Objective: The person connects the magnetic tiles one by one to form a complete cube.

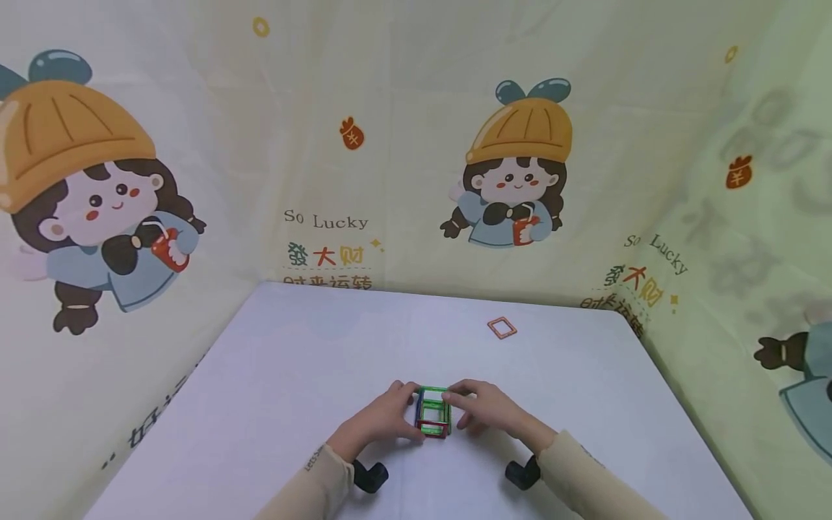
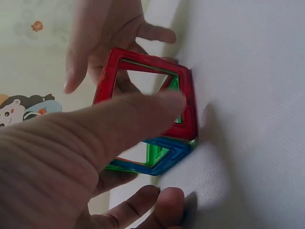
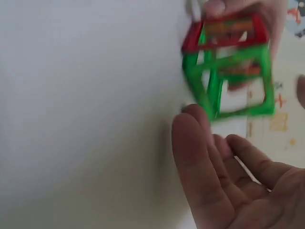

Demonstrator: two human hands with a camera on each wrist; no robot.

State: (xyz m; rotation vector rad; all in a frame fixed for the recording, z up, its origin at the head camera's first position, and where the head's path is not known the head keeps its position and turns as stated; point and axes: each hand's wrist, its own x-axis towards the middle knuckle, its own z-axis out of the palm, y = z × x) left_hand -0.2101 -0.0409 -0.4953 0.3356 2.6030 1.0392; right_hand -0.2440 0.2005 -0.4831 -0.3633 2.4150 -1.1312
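Note:
A small cube of magnetic tiles (image 1: 433, 403), made of see-through green, red and blue square frames, stands on the white table in front of me. My left hand (image 1: 380, 417) holds it from the left side. In the left wrist view the thumb (image 2: 157, 107) lies across the red tile (image 2: 188, 102), with the other fingers around by the blue tile (image 2: 174, 155). My right hand (image 1: 487, 406) is at the cube's right side, its fingers loosely bent and gripping nothing. The right wrist view has those fingertips (image 3: 188, 131) just below the green tile (image 3: 238, 58), which is blurred.
One orange-red square tile (image 1: 495, 322) lies flat toward the back right of the white table (image 1: 312, 339). A printed cloth (image 1: 416, 180) hangs behind the table and along its sides. Black wrist mounts (image 1: 370, 477) sit under both forearms.

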